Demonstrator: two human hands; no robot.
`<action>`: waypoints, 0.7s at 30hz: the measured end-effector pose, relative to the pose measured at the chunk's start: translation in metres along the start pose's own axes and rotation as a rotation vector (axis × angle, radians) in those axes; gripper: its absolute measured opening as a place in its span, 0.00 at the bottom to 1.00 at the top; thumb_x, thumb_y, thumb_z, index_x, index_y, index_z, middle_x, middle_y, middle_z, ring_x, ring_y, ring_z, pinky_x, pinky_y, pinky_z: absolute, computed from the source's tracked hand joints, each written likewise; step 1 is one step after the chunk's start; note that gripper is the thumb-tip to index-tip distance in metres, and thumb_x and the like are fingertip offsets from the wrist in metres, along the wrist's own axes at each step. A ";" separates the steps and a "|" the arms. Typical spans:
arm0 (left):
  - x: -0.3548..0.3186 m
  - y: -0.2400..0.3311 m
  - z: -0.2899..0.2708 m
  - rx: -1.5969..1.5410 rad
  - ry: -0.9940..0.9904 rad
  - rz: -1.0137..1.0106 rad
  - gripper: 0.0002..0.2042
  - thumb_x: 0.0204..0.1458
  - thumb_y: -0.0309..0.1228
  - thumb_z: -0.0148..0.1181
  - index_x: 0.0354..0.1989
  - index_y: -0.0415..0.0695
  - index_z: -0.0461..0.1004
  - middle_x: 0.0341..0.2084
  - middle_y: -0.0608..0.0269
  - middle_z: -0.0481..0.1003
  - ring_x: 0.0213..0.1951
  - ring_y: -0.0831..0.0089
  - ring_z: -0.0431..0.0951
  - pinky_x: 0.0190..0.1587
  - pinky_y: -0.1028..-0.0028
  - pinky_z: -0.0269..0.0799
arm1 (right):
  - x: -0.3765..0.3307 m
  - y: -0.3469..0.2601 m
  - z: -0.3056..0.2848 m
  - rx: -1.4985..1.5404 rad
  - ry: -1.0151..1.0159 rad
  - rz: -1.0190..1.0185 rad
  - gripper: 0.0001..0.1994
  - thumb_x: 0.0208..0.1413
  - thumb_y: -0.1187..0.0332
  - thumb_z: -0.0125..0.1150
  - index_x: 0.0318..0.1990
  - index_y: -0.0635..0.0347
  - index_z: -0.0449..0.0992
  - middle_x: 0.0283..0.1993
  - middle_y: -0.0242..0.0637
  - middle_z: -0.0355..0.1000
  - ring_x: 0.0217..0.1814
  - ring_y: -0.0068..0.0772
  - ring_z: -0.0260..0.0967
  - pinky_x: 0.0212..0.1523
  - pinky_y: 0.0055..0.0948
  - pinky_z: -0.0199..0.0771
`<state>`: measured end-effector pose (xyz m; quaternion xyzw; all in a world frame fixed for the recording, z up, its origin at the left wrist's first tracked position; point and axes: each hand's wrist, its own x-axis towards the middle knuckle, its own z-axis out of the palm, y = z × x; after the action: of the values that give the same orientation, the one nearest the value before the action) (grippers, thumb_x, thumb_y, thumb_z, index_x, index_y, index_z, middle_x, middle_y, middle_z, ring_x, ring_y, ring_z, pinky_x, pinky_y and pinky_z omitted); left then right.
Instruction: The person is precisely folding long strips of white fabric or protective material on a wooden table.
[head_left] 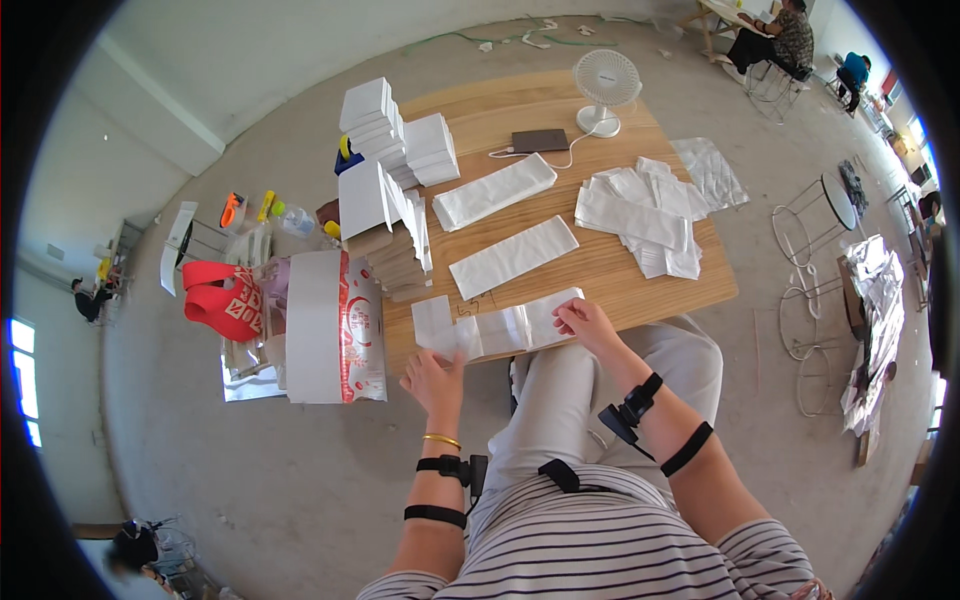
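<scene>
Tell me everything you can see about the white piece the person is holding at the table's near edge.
The white piece is a long, flat strip, apparently paper or thin card, with fold lines dividing it into panels. It lies across the near edge of the wooden table. The left hand grips its left end, which looks partly folded; the right hand presses on its right end.

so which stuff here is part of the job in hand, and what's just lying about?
In hand:
- flat white packet, held by left hand and right hand
- loose packet pile
- stacked white boxes

Lying about:
- desk fan
- dark power bank
- red bag
</scene>
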<state>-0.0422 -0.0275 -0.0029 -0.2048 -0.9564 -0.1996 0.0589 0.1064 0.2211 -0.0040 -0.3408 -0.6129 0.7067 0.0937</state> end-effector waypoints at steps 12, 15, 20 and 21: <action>0.033 0.020 -0.026 -0.129 0.155 0.103 0.05 0.52 0.34 0.62 0.30 0.48 0.77 0.29 0.66 0.78 0.32 0.65 0.77 0.43 0.64 0.62 | -0.018 -0.012 0.000 0.036 -0.029 -0.106 0.09 0.64 0.69 0.55 0.43 0.67 0.75 0.40 0.36 0.76 0.41 0.24 0.75 0.41 0.24 0.76; 0.039 0.056 -0.040 -0.479 0.096 0.102 0.04 0.53 0.32 0.63 0.32 0.46 0.78 0.30 0.63 0.79 0.31 0.64 0.77 0.39 0.66 0.67 | -0.021 -0.024 0.007 0.024 -0.085 -0.117 0.11 0.63 0.66 0.57 0.44 0.67 0.75 0.41 0.35 0.76 0.42 0.24 0.74 0.44 0.24 0.74; 0.024 0.110 -0.024 -0.542 0.167 0.496 0.04 0.51 0.30 0.65 0.34 0.46 0.79 0.34 0.66 0.79 0.35 0.64 0.77 0.40 0.65 0.69 | -0.031 -0.046 0.030 0.191 -0.185 -0.045 0.18 0.61 0.59 0.62 0.50 0.64 0.73 0.45 0.35 0.75 0.48 0.24 0.72 0.52 0.28 0.71; 0.019 0.119 -0.019 -0.574 0.137 0.580 0.05 0.51 0.30 0.65 0.35 0.46 0.79 0.36 0.66 0.79 0.36 0.64 0.76 0.42 0.65 0.69 | -0.028 -0.045 0.028 0.265 -0.150 0.047 0.21 0.60 0.56 0.64 0.53 0.63 0.72 0.47 0.34 0.75 0.50 0.23 0.71 0.53 0.29 0.69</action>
<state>-0.0097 0.0713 0.0605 -0.4602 -0.7585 -0.4463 0.1168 0.0977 0.1938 0.0489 -0.2860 -0.5114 0.8068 0.0752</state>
